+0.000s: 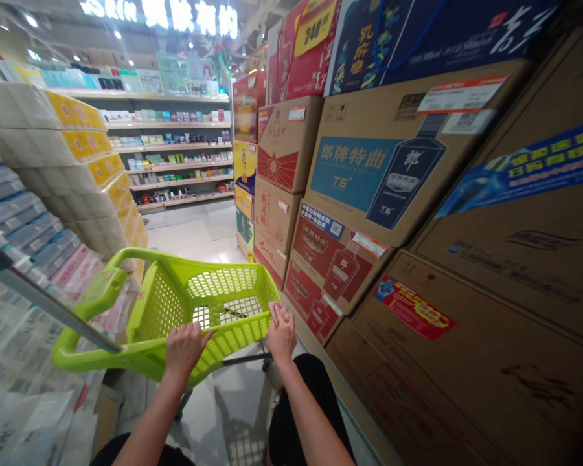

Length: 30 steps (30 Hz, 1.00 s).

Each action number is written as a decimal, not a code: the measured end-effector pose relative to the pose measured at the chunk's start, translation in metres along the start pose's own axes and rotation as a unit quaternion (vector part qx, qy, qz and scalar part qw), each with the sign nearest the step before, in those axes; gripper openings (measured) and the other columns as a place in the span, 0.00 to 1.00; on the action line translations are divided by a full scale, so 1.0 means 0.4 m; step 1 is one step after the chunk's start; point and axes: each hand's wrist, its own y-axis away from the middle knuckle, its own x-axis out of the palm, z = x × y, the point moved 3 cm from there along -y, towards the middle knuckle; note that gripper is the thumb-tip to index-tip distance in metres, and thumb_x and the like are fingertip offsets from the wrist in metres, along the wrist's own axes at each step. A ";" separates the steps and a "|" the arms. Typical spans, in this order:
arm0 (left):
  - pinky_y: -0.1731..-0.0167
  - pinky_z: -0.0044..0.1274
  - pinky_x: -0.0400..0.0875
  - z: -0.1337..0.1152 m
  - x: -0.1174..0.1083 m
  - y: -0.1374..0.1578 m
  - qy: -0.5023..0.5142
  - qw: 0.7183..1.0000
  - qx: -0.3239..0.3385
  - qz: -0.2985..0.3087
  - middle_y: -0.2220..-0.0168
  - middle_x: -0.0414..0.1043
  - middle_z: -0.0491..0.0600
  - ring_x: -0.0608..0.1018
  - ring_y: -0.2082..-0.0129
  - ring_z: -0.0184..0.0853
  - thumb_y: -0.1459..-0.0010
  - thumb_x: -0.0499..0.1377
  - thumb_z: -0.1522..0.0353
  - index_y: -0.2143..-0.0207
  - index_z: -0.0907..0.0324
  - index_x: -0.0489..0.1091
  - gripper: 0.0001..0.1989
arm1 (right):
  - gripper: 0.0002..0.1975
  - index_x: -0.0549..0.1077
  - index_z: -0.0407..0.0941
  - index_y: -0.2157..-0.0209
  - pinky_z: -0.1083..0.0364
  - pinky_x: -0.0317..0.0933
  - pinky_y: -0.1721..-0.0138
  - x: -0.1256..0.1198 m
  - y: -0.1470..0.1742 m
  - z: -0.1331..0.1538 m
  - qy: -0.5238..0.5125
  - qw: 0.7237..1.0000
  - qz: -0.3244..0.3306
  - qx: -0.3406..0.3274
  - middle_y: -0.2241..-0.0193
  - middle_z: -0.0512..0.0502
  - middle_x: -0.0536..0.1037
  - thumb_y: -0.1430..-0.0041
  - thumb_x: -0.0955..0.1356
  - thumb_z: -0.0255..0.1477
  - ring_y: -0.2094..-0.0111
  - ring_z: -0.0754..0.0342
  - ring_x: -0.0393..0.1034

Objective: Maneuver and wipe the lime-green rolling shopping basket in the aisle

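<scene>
A lime-green shopping cart (243, 330) with perforated plastic walls stands sideways in front of me, its basket holding nothing that I can see. My left hand (185, 349) is closed over the cart's near rim, with the thumb lying along the top edge. At the front corner of the same rim, my right hand (282, 340) is closed on a crumpled pink cloth (275, 310) that touches the plastic. Part of the cloth is hidden by the fingers. The cart's handle (70, 343) lies at the left, away from both hands.
Stacked cardboard cartons (350, 168) rise close along the right side. Wrapped paper packs (72, 162) are piled at the left. Shelves of small boxed goods (175, 145) stand at the back, beyond a tiled floor (199, 233). A grey pole (53, 301) crosses the left foreground.
</scene>
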 end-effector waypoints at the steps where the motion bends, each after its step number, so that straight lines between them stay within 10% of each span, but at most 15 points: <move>1: 0.65 0.30 0.55 -0.001 0.000 -0.001 0.003 1.000 0.000 -0.001 0.73 0.73 0.54 0.73 0.68 0.43 0.35 0.45 0.55 0.71 0.59 0.69 0.22 | 0.25 0.71 0.54 0.44 0.58 0.61 0.69 0.001 0.002 0.007 0.002 1.000 0.001 0.006 0.57 0.42 0.69 0.42 0.62 0.24 0.64 0.52 0.68; 9: 0.65 0.30 0.55 0.004 0.000 0.001 0.010 1.000 -0.002 -0.004 0.72 0.72 0.55 0.72 0.68 0.43 0.36 0.46 0.56 0.71 0.59 0.69 0.21 | 0.31 0.69 0.57 0.43 0.58 0.64 0.59 0.039 0.153 0.105 -0.040 0.972 0.025 -0.231 0.59 0.45 0.71 0.47 0.64 0.19 0.58 0.52 0.68; 22: 0.64 0.31 0.56 0.024 -0.008 0.014 -0.008 1.000 0.003 0.009 0.71 0.73 0.54 0.72 0.67 0.42 0.36 0.46 0.56 0.70 0.59 0.69 0.20 | 0.16 0.81 0.49 0.65 0.57 0.59 0.66 -0.012 0.040 -0.027 -0.058 0.997 -0.046 0.021 0.60 0.43 0.70 0.44 0.61 0.26 0.64 0.52 0.66; 30: 0.65 0.31 0.56 0.022 -0.006 0.013 -0.023 1.000 0.002 0.002 0.71 0.73 0.54 0.73 0.67 0.43 0.36 0.46 0.56 0.70 0.59 0.69 0.20 | 0.15 0.79 0.52 0.60 0.58 0.60 0.60 0.051 0.163 0.091 -0.077 0.979 0.066 -0.174 0.60 0.45 0.71 0.43 0.64 0.25 0.59 0.53 0.66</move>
